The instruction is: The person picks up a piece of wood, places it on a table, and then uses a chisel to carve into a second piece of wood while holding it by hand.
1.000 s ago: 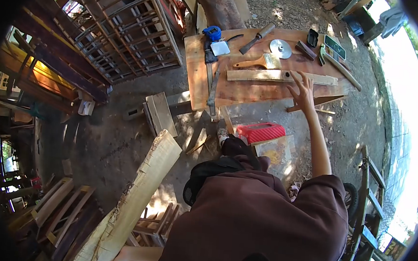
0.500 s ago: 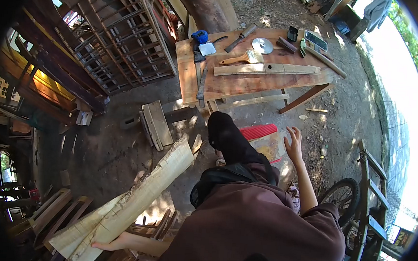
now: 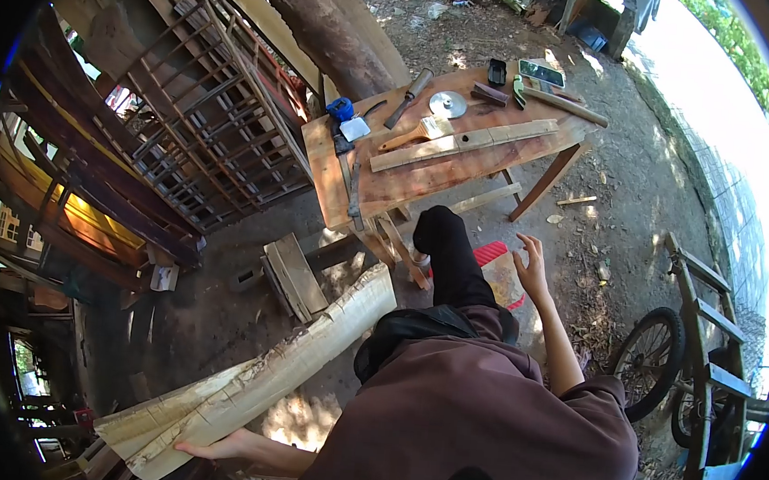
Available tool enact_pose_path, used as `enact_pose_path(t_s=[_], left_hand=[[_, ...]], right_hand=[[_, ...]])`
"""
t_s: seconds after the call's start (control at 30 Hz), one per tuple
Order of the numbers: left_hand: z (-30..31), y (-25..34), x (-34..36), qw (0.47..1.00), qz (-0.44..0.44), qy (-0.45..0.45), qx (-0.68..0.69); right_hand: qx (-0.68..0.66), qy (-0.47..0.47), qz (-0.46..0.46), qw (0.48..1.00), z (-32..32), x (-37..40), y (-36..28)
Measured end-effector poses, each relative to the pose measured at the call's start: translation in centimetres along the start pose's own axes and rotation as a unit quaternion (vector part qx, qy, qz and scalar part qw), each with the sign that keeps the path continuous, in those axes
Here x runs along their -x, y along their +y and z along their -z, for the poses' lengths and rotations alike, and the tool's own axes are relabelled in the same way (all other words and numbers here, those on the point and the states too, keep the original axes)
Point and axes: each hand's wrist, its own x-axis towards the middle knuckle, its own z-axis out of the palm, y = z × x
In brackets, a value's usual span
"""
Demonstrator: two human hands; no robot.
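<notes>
L hand (image 3: 220,444) clasps the near edge of a rough-sided wood slab (image 3: 282,369), nr its lower end; slab slants up, far end twd desk (image 3: 390,187). R hand (image 3: 535,274) is held out, fingers loosely spread. Brush (image 3: 432,127), disc (image 3: 440,106) & wood strip (image 3: 491,138) lie on desk.

Sunlight (image 3: 303,422) is dappling the grey ground (image 3: 190,338) — a wooden table (image 3: 424,177) is standing there, a bicycle (image 3: 676,363) is resting beside a ladder-like frame (image 3: 701,374) — and a wooden lattice (image 3: 232,131) is rising opposite.
</notes>
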Motion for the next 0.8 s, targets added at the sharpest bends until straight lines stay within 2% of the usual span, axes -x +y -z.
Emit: enact_pose_path(t_s=[0.1,0.2,0.27,0.33,0.4,0.5,0.6,0.67,0.73,0.77,0.8], left_hand=[[0.2,-0.8,-0.4,1.0,0.006,-0.001,0.016],[-0.4,-1.5,-0.3,0.998,0.024,0.018,0.05],[-1.9,-2.3,0.1,0.998,0.015,0.027,0.049],[-3.6,-3.2,0.5,0.998,0.016,0.041,0.052],[-5.0,-4.5,1.1,0.996,0.048,0.035,0.069],[-7.6,-6.6,2.3,0.994,0.068,0.055,0.065],[-11.2,-8.4,5.1,0.992,0.079,0.076,0.06],[-12.6,-10.3,6.7,0.987,0.117,0.089,0.068],[-14.7,-12.1,9.1,0.988,0.105,0.104,0.054],[-16.4,-12.6,10.7,0.987,0.109,0.114,0.033],[-18.3,-13.8,12.1,0.985,0.117,0.122,0.015]], right_hand=[[-0.008,0.014,0.025,1.0,-0.2,-1.1,-0.7],[-0.054,-0.048,-0.005,0.997,-0.2,-3.0,-4.6],[-0.247,-0.136,-0.081,0.956,-0.7,-4.3,-7.3],[-0.282,-0.179,-0.071,0.94,-0.9,-6.2,-10.4],[-0.262,-0.267,0.002,0.927,-1.2,-8.7,-13.2],[-0.281,-0.329,0.034,0.901,-2.3,-13.2,-16.1],[-0.354,-0.33,0.061,0.873,-4.4,-19.0,-17.6],[-0.349,-0.368,0.039,0.861,-6.0,-23.2,-17.0],[-0.304,-0.392,0.027,0.868,-7.3,-27.6,-15.9],[-0.352,-0.42,-0.036,0.836,-6.8,-30.2,-16.1],[-0.359,-0.422,-0.07,0.829,-6.8,-32.5,-15.3]])
